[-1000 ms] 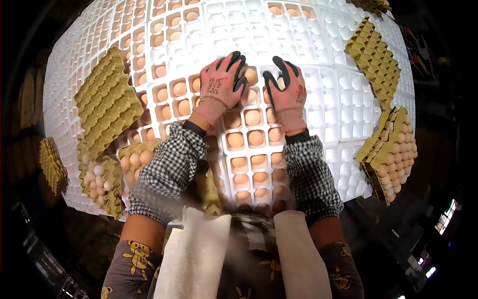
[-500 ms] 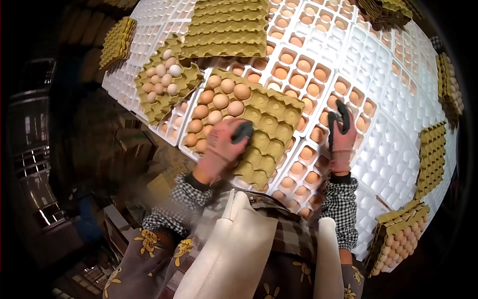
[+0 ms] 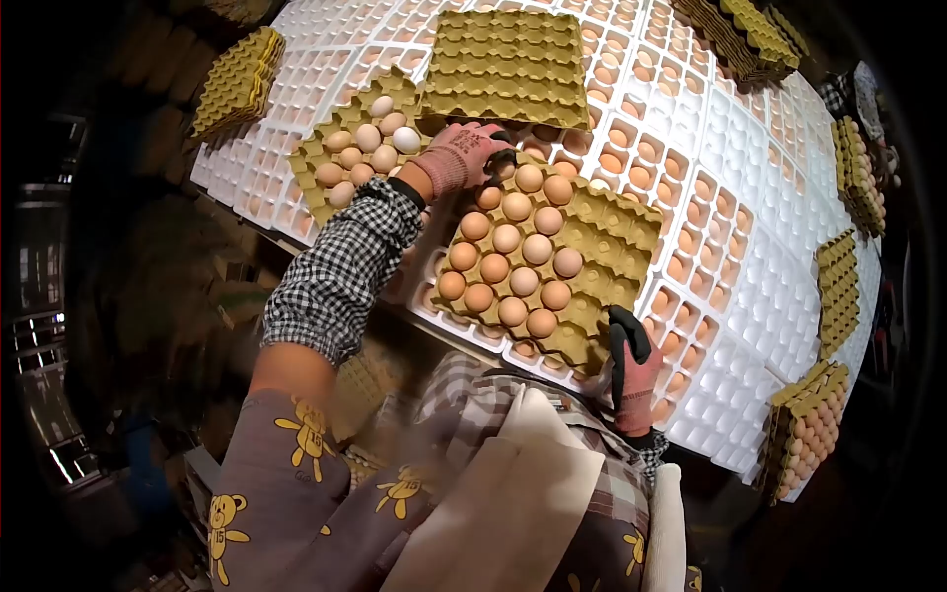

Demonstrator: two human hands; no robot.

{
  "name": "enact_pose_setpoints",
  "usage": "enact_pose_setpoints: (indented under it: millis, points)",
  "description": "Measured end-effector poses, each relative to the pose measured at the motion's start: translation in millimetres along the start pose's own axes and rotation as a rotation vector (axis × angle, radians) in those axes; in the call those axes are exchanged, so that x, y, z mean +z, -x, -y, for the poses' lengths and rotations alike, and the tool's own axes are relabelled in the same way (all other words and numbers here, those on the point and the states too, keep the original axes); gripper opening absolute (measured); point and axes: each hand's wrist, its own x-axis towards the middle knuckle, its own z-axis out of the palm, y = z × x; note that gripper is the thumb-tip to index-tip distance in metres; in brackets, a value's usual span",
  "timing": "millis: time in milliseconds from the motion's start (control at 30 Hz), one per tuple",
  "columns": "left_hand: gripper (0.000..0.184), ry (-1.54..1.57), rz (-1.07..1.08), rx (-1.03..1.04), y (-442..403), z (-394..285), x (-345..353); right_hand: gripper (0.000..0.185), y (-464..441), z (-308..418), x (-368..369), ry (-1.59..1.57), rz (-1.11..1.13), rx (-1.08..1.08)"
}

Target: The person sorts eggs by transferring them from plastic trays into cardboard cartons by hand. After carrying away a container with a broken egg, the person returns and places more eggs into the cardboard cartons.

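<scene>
Half a second ago my left hand (image 3: pixel 468 156) was over the eggs in the pulp egg tray (image 3: pixel 619 249), while my right hand (image 3: pixel 636 370) was out over filled cells of the white plastic trays (image 3: pixel 725 387). Now both have come to the edges of that pulp tray: the left at its far left corner, the right at its near right corner. My fingers bend at the rim, but part of them is hidden, so I cannot tell how firmly either hand has closed on it. To me this means handling single eggs has given way to handling the whole tray.

The tray lies across the white plastic trays right in front of me, brown eggs (image 3: pixel 506 238) filling its left part and bare cups on its right. Just beyond my left hand lies an upturned pulp tray (image 3: pixel 508 67), and beside my wrist a smaller cluster of eggs (image 3: pixel 369 137).
</scene>
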Motion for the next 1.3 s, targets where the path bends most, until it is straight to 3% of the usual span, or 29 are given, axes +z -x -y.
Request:
enact_pose_setpoints:
  millis: [33,133,167,233,267,300,367,433,500,567,600,633,667,700,767,800,833,867,900,967,1000,1033,1100,1133,1167,1200,1233,1267,1300]
  points:
    - [0.056,0.007,0.004,0.013,5,6,3,0.027,3,3,7,-0.015,-0.035,0.052]
    - [0.054,0.562,-0.413,0.007,35,24,10,0.029,7,13,24,-0.018,-0.147,0.016]
    - [0.052,0.671,-0.517,-0.117,55,24,5,0.029,9,19,30,-0.001,-0.173,0.029]
    - [0.050,0.491,-0.556,-0.296,88,45,13,0.037,15,10,42,0.000,-0.174,-0.043]
    - [0.053,0.154,-0.437,-0.400,99,54,17,0.042,17,5,49,0.095,-0.175,-0.095]
    - [0.056,0.163,-0.347,-0.433,104,63,28,0.046,21,9,58,0.189,-0.164,-0.148]
    - [0.056,0.144,-0.512,-0.243,110,74,45,0.054,29,25,77,0.388,-0.058,-0.238]
    - [0.059,0.085,-0.512,-0.274,124,51,36,0.060,27,25,98,0.730,0.154,-0.406]
    - [0.060,0.410,-0.413,-0.305,149,10,27,0.061,19,23,123,1.128,0.322,-0.423]
    - [0.062,0.586,-0.042,-0.015,175,-32,31,0.051,4,21,123,1.073,0.330,-0.411]
    - [0.061,0.327,-0.126,0.043,184,-56,38,0.051,5,24,119,1.068,0.328,-0.419]
    - [0.060,0.069,-0.203,0.099,190,-70,46,0.045,8,28,112,0.677,0.230,-0.318]
    - [0.060,0.066,-0.208,0.096,190,-67,52,0.040,9,29,104,0.292,0.130,-0.215]
    - [0.060,0.256,-0.220,0.064,187,-62,57,0.031,7,25,100,-0.110,0.114,-0.120]
    - [0.059,0.749,-0.241,-0.048,188,-55,58,0.025,4,29,82,-0.604,0.201,0.199]
    - [0.059,1.227,-0.216,-0.188,193,-49,62,0.022,-2,33,84,-0.375,0.248,-0.038]
    - [0.058,1.698,-0.182,-0.329,195,-41,66,0.019,-8,41,86,-0.416,0.270,0.350]
    - [0.058,1.780,-0.171,-0.343,197,-35,63,0.021,-16,38,98,-0.080,0.269,0.037]
    - [0.058,1.776,-0.178,-0.344,193,-37,59,0.025,-22,36,116,0.255,0.260,-0.277]
    - [0.060,0.559,-0.302,-0.102,172,-51,48,0.038,-33,38,152,1.024,0.132,-0.629]
    - [0.063,0.274,-0.149,-0.127,161,-63,41,0.045,-41,42,162,1.221,0.273,-0.537]
    - [0.064,0.258,-0.111,-0.151,152,-62,48,0.045,-44,46,160,1.225,0.267,-0.535]
    - [0.062,0.462,-0.207,-0.124,150,-51,45,0.042,-55,65,150,1.098,0.374,-0.276]
    - [0.060,0.561,-0.337,-0.068,149,-41,53,0.041,-55,53,134,0.759,0.312,-0.209]
    - [0.058,0.868,-0.355,-0.078,149,-38,53,0.038,-54,36,114,0.149,0.342,-0.171]
    - [0.055,0.782,-0.416,-0.078,145,-40,43,0.034,-42,54,93,-0.278,0.326,0.287]
    - [0.052,0.694,-0.478,-0.083,142,-44,29,0.030,-41,32,85,-0.588,0.234,0.194]
    - [0.052,0.466,-0.285,-0.153,138,-44,17,0.030,-43,26,74,-0.523,0.150,0.104]
    - [0.050,0.205,-0.228,-0.139,127,-44,19,0.030,-47,30,68,-0.458,0.058,0.012]
